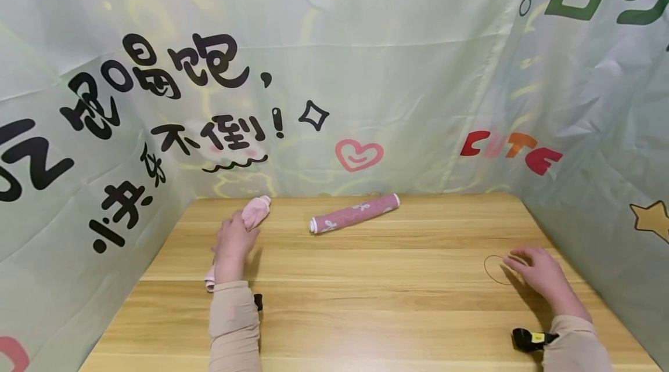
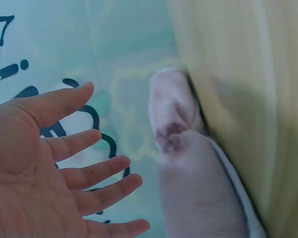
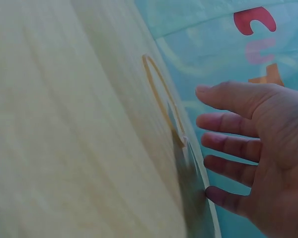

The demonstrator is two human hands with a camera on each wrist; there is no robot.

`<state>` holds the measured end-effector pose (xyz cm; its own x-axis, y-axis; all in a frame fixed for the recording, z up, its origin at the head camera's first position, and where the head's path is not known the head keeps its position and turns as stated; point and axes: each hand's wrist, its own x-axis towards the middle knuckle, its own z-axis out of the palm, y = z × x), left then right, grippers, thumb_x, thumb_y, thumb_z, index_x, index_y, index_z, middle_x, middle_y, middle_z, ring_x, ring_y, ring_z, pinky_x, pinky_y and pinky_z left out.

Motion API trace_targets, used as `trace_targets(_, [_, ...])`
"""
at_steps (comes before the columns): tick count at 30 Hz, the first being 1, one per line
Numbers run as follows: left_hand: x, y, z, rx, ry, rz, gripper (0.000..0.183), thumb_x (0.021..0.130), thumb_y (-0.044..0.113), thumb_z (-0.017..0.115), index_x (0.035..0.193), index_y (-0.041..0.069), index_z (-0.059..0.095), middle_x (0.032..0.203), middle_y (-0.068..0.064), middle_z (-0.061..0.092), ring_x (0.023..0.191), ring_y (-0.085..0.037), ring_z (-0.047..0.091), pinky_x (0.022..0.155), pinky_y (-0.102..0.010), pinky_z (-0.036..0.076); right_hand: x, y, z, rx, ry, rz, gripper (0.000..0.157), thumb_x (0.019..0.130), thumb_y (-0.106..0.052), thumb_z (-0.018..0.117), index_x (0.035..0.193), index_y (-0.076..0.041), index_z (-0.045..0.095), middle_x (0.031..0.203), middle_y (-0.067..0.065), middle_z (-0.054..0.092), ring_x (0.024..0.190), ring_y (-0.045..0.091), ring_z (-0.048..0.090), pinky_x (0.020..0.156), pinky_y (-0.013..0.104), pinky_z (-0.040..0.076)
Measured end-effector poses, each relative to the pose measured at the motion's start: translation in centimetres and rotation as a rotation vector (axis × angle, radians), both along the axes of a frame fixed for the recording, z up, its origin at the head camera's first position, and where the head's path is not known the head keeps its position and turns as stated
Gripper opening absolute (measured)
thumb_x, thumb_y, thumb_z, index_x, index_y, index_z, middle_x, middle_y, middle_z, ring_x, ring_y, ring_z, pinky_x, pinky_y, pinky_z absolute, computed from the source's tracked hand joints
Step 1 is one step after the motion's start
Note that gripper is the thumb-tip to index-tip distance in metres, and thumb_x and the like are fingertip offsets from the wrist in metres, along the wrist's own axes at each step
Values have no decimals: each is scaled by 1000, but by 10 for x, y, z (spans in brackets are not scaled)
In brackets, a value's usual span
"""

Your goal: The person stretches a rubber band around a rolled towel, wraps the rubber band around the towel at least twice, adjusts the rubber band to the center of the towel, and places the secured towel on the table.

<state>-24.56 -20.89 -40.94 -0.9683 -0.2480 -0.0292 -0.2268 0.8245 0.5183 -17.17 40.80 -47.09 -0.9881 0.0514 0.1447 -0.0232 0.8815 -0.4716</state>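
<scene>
My left hand [image 1: 233, 242] is over a pink rolled cloth [image 1: 256, 212] at the left of the table, hiding its middle part in the head view. Seen from the left wrist, the fingers [image 2: 97, 178] are spread and apart from the cloth [image 2: 198, 183], which has a narrowed, bunched neck [image 2: 170, 136] near its rounded far end. What makes that neck cannot be told. Over on the right side, my right hand [image 1: 543, 276] hovers with its fingers extended beside a thin tan rubber band [image 1: 486, 270]. In the right wrist view the band [image 3: 156, 94] lies off the fingertips.
A second roll, mauve with pale bow prints and white ends [image 1: 355, 213], lies at the back middle of the wooden table [image 1: 366, 302]. Printed fabric sheets [image 1: 418, 99] hang along the back and both sides. A black wrist strap [image 1: 528, 339] shows by the right sleeve.
</scene>
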Motion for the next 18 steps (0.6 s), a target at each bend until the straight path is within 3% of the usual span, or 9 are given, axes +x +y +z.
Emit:
trace_targets(8, [0,25,10,-33,44,-43,70,95,38,57,153,15,25,150,-26,35,134,-55,33,102,-74,28,0,3,-3,21,-31,4,35,92,-22,63,101,12,65,107,37,62,102,54,54,85,60,43])
trace_targets(18, [2,66,18,-121,226,-121,61,93,35,63,145,10,42,141,-21,49,129,-44,46,102,-70,34,1,1,-6,28,34,4,14,87,-12,68,81,-1,64,95,28,64,94,49,57,81,58,43])
